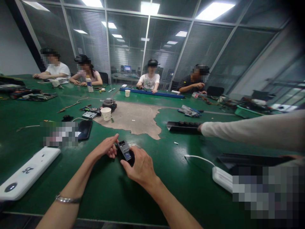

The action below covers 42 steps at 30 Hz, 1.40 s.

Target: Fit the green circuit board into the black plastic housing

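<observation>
In the middle of the near table, my right hand (141, 163) is closed around a small dark-grey rectangular device (124, 148) with a bluish screen-like window at its near end. The device is tilted, its far end pointing up and left. My left hand (107, 148) is beside the far end, its upper finger stretched out close to the device's corner and the lower fingers loosely bent. Whether that finger touches the device I cannot tell. A metal bracelet (68, 199) is on my left wrist.
A white power bank-like case (30, 171) lies at left, near a dark phone (84, 129). Ahead are a brown sheet (133, 117) and a paper cup (106, 114). From the right, another person's sleeved arm (250, 128) reaches to a black tray (183, 127). A white adapter (221, 179) lies nearby. Several people sit opposite.
</observation>
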Motion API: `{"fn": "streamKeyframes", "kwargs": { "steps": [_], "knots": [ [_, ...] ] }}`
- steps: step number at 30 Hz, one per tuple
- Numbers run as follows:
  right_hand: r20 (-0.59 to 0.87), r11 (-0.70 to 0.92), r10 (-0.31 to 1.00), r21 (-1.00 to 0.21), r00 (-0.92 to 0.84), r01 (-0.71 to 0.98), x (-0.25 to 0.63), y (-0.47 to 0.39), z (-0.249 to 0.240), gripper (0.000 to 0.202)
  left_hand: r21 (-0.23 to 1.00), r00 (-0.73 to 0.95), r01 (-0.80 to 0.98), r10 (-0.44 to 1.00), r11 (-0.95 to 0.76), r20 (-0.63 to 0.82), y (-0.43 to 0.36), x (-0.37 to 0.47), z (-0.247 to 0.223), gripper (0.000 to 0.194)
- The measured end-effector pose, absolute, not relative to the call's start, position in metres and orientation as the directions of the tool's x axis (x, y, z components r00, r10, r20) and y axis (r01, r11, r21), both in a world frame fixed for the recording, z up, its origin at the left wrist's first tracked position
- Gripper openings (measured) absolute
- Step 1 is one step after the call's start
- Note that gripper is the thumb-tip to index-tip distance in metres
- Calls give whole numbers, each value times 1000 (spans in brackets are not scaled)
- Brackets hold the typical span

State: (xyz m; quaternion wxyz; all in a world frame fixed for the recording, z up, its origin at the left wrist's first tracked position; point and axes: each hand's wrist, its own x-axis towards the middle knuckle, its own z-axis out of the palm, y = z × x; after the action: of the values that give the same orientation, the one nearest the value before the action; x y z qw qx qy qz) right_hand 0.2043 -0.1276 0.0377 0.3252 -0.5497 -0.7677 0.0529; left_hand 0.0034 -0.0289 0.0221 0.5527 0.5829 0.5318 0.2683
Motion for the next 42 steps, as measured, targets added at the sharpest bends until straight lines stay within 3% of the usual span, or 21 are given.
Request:
{"fn": "streamKeyframes", "kwargs": {
  "steps": [3, 7, 15, 28, 35, 42],
  "knots": [
    [417, 388, 888, -447, -196, 806, 206, -126, 33, 68, 927, 288, 324, 913, 190, -288, -27, 4, 21, 78],
    [394, 388, 895, -460, -208, 799, 204, -122, 25, 61, 916, 271, 337, 909, 219, -317, -25, 4, 20, 82],
    [459, 381, 875, -452, -155, 807, 190, -114, 11, 67, 934, 266, 296, 922, 199, -281, -24, 5, 19, 82],
    [534, 320, 840, -632, 98, 706, 217, -99, 36, 57, 932, 286, 278, 906, 233, -312, -20, 4, 17, 86],
    [406, 97, 891, -607, 203, 788, 249, -85, 32, 55, 932, 275, 273, 909, 239, -314, -19, 4, 16, 86],
    [274, 6, 946, -548, 173, 836, 246, -88, 25, 58, 944, 270, 253, 921, 213, -281, -23, 6, 18, 85]
  ]
}}
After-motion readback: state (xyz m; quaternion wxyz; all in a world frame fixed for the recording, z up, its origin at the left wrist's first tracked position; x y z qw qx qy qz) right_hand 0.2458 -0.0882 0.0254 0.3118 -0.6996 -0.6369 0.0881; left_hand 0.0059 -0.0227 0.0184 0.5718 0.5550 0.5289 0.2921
